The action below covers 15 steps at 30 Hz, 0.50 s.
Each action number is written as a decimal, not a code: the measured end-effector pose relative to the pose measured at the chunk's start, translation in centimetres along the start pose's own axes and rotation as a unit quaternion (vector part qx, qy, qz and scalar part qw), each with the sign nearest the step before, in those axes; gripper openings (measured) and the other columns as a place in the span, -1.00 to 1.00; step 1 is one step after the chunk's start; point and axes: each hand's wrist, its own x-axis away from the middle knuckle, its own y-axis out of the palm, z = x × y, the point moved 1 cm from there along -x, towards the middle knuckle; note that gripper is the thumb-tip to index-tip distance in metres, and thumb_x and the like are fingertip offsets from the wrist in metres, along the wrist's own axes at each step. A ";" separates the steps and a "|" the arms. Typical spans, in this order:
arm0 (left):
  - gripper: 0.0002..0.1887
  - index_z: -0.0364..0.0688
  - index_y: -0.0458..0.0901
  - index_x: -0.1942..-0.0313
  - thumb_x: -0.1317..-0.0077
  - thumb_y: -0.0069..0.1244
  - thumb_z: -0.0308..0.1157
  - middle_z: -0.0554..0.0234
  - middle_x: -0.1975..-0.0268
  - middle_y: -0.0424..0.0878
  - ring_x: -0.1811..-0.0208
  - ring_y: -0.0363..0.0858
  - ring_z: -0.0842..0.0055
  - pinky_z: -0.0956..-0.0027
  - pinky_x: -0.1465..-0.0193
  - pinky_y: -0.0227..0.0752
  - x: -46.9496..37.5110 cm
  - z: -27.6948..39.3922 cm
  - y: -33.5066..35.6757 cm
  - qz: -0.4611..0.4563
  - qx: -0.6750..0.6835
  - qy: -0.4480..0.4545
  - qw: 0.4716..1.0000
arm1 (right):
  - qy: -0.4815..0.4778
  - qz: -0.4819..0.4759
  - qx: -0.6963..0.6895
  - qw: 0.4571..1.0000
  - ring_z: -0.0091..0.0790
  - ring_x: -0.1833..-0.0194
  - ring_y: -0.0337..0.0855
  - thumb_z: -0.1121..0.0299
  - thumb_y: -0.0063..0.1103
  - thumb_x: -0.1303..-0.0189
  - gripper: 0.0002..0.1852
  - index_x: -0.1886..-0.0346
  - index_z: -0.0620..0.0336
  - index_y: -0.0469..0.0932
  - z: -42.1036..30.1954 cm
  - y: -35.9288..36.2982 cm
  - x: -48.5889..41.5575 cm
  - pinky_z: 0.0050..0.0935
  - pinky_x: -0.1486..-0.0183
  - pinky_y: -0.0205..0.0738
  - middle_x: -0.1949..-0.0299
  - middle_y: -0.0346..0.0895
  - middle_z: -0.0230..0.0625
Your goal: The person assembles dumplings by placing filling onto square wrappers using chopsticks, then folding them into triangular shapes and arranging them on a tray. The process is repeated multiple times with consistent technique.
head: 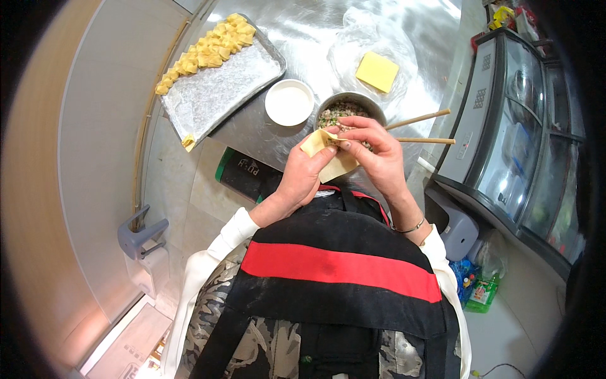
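Between my two hands is a thin yellow dough wrapper (pixel 340 169), its upper edge folded over near my fingertips. My left hand (pixel 305 166) grips its left side with the thumb on top. My right hand (pixel 376 147) pinches the folded part between thumb and fingers. Any filling inside the fold is mostly hidden. Just beyond my hands stands a metal bowl (pixel 376 108) of minced filling with green bits (pixel 343 112), partly covered by my right hand. Two wooden chopsticks (pixel 421 118) stick out to the right from the bowl.
Left on the steel table (pixel 307 52) lies a lined tray (pixel 222 90) with rows of folded dumplings (pixel 213 47) and one at its near corner (pixel 188 142). A white bowl (pixel 289 103) sits beside it. Stacked wrappers (pixel 377 72) rest on clear plastic (pixel 348 45). A glass-door refrigerator (pixel 509 128) stands right.
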 end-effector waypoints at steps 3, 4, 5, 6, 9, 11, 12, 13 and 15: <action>-0.63 -0.35 0.36 -0.16 -0.34 -0.18 -0.58 0.16 -0.05 0.51 -0.06 0.50 0.53 0.43 -0.13 0.39 0.1 0.5 0.3 0.000 -0.043 -0.005 0.999 | -0.059 -0.004 0.078 0.995 -0.29 -0.04 0.54 0.57 0.28 -0.01 -0.85 0.29 0.22 0.67 -0.4 0.4 0.5 -0.39 -0.10 0.39 0.03 0.56 -0.24; -0.62 -0.35 0.35 -0.17 -0.33 -0.20 -0.59 0.15 -0.06 0.50 -0.07 0.50 0.52 0.43 -0.14 0.39 0.1 0.5 0.3 -0.006 -0.037 -0.004 0.999 | -0.078 -0.010 0.101 0.992 -0.27 -0.05 0.54 0.57 0.28 0.00 -0.85 0.30 0.22 0.67 -0.3 0.5 0.6 -0.37 -0.11 0.38 0.03 0.56 -0.23; -0.60 -0.35 0.34 -0.18 -0.33 -0.22 -0.60 0.14 -0.07 0.49 -0.08 0.49 0.51 0.43 -0.14 0.39 0.0 0.5 0.3 -0.012 -0.031 -0.003 0.999 | -0.097 -0.017 0.123 0.988 -0.24 -0.07 0.53 0.57 0.28 0.01 -0.85 0.31 0.22 0.66 -0.1 0.5 0.7 -0.35 -0.12 0.38 0.03 0.55 -0.23; -0.59 -0.35 0.32 -0.19 -0.32 -0.25 -0.61 0.14 -0.08 0.48 -0.09 0.49 0.50 0.43 -0.15 0.39 -0.1 0.5 0.2 -0.019 -0.025 -0.002 1.000 | -0.116 -0.024 0.146 0.982 -0.22 -0.08 0.52 0.57 0.28 0.02 -0.85 0.31 0.22 0.66 0.1 0.6 0.7 -0.33 -0.13 0.38 0.02 0.55 -0.22; -0.51 -0.36 0.27 -0.23 -0.26 -0.30 -0.64 0.12 -0.11 0.45 -0.12 0.47 0.48 0.40 -0.18 0.36 -0.6 0.2 -0.4 -0.064 0.072 -0.017 0.995 | -0.159 -0.020 0.194 0.968 -0.15 -0.12 0.48 0.57 0.29 0.03 -0.84 0.31 0.22 0.66 0.0 0.7 0.8 -0.27 -0.16 0.35 0.00 0.55 -0.20; -0.47 -0.37 0.24 -0.25 -0.22 -0.30 -0.66 0.11 -0.11 0.44 -0.14 0.46 0.47 0.39 -0.19 0.35 -0.5 0.6 -0.5 -0.078 0.098 -0.023 0.992 | -0.167 -0.017 0.201 0.965 -0.13 -0.14 0.46 0.55 0.29 0.03 -0.86 0.33 0.23 0.66 -0.2 0.8 0.7 -0.24 -0.19 0.31 -0.01 0.55 -0.20; -0.45 -0.37 0.22 -0.26 -0.20 -0.31 -0.67 0.11 -0.11 0.44 -0.15 0.45 0.47 0.38 -0.20 0.34 -0.5 0.7 -0.5 -0.086 0.111 -0.026 0.990 | -0.165 -0.021 0.205 0.964 -0.13 -0.17 0.45 0.55 0.28 0.01 -0.87 0.33 0.24 0.66 -0.3 0.8 0.6 -0.23 -0.21 0.28 -0.03 0.54 -0.20; -0.44 -0.37 0.22 -0.27 -0.20 -0.31 -0.68 0.11 -0.11 0.44 -0.15 0.45 0.46 0.38 -0.21 0.33 -0.4 0.8 -0.5 -0.088 0.110 -0.026 0.990 | -0.164 -0.025 0.209 0.964 -0.14 -0.19 0.43 0.55 0.28 0.00 -0.87 0.32 0.25 0.65 -0.4 0.8 0.6 -0.22 -0.23 0.25 -0.05 0.54 -0.20; -0.42 -0.36 0.21 -0.28 -0.18 -0.30 -0.68 0.11 -0.12 0.43 -0.16 0.44 0.46 0.37 -0.22 0.32 -0.3 0.9 -0.4 -0.093 0.108 -0.027 0.989 | -0.178 -0.028 0.212 0.960 -0.13 -0.18 0.43 0.55 0.28 0.01 -0.84 0.29 0.26 0.64 -0.3 0.8 0.5 -0.22 -0.21 0.27 -0.03 0.54 -0.20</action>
